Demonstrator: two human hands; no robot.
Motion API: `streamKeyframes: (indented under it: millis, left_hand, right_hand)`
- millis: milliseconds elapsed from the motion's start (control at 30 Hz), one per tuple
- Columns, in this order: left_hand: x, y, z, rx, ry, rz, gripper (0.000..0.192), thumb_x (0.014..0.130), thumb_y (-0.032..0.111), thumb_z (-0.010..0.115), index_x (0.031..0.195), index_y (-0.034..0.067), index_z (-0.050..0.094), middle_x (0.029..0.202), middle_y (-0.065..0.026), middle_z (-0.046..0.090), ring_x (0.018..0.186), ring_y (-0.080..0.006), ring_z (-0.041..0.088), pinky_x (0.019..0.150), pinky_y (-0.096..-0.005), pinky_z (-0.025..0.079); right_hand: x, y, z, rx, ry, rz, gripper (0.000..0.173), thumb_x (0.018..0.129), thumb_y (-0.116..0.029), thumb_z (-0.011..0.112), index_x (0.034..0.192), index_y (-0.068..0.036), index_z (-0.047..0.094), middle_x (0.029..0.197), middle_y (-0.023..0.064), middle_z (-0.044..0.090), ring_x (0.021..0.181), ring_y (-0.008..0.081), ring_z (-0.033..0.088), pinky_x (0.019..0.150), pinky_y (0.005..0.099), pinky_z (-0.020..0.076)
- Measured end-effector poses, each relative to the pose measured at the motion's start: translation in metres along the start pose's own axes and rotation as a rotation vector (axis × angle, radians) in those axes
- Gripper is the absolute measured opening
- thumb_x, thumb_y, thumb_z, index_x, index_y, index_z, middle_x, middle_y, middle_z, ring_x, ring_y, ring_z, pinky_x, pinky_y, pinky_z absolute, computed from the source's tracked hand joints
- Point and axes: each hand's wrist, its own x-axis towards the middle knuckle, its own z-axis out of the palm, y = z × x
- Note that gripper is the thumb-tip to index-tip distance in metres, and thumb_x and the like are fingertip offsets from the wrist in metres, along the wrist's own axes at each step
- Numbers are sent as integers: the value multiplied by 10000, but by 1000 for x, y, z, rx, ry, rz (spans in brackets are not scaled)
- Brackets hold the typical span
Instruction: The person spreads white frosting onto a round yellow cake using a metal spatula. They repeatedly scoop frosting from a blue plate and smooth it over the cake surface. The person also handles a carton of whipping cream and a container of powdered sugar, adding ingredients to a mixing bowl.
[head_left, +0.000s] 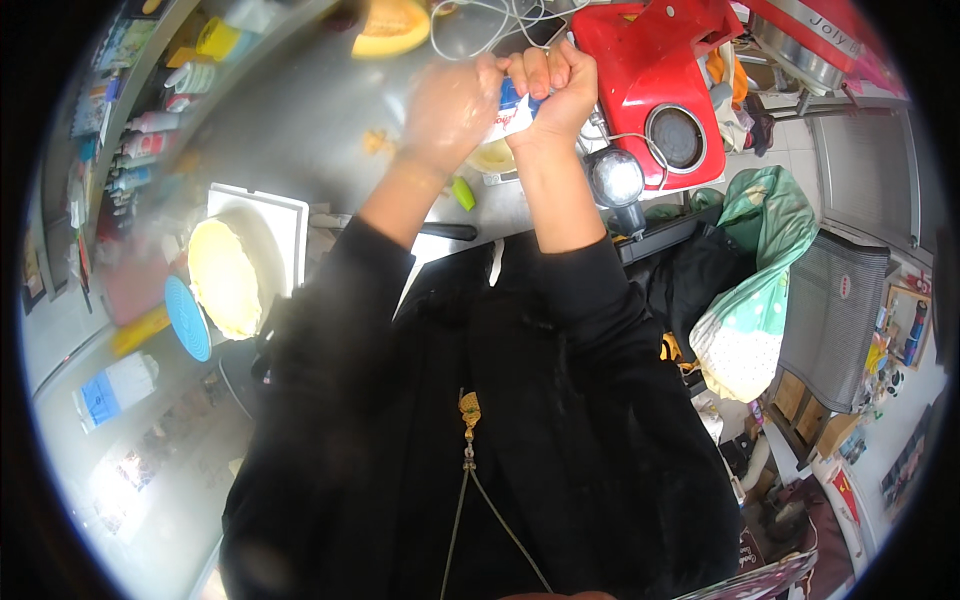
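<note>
My right hand (559, 86) grips a blue and white carton (517, 112) that bears writing, over the metal worktop (330, 135). From the other side my left hand (450, 109), blurred, closes on the carton's edge; the fingers hide much of it. Below the carton, partly covered by my wrists, is a bowl (491, 157) with pale yellow contents. It appears to stand on a small scale (501, 178). A bright green object (463, 193) lies beside the bowl, towards my left forearm. Nearer to me is a knife with a black handle (448, 230).
A cut orange-fleshed melon (391, 28) and a white cable (480, 30) lie at the back. At right are a red appliance (637, 82) and a dark-handled device (616, 176). A cream-covered cake (223, 277) stands at left by a white foam box (296, 225).
</note>
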Motion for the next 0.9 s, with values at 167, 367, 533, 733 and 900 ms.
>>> streamKeyframes:
  millis: [167,367,533,733,900]
  left_hand:
    - [-43,8,-26,-394,-10,-453,445,1038,487,629,1082,46,666,917,-167,708,750,-292,657,670,-394,502]
    - [-46,2,-30,-1048,-156,-751,538,981,581,699,1060,49,693,853,-4,606,714,-101,488,630,-270,399]
    - [-39,1,-29,-1007,-149,-808,563,1007,509,666,1059,-50,704,873,-94,660,795,-174,600,725,-314,491]
    - [-34,-6,-16,-784,-90,-540,521,1028,455,627,1061,-59,703,906,-141,706,809,-234,631,788,-391,512]
    - [-27,-14,-18,-634,-198,-387,436,1041,380,558,1011,-38,679,952,-214,706,876,-364,662,820,-446,510]
  right_hand:
    - [2,-4,-9,87,-5,37,427,983,-300,515,605,-201,342,495,10,333,510,169,360,728,377,460]
    - [-7,0,-3,113,-5,21,427,987,-293,506,608,-200,333,498,3,318,511,157,346,720,362,449]
    - [-20,-3,4,-68,-78,-64,442,1004,-275,499,606,-180,331,497,17,327,514,151,358,678,360,453]
    - [-29,-11,6,-363,-198,-225,445,1031,-192,529,610,-90,426,508,35,379,495,137,368,617,362,465]
    - [-31,-16,8,-586,-303,-312,408,1037,-168,591,665,-11,538,533,22,431,505,111,407,587,314,442]
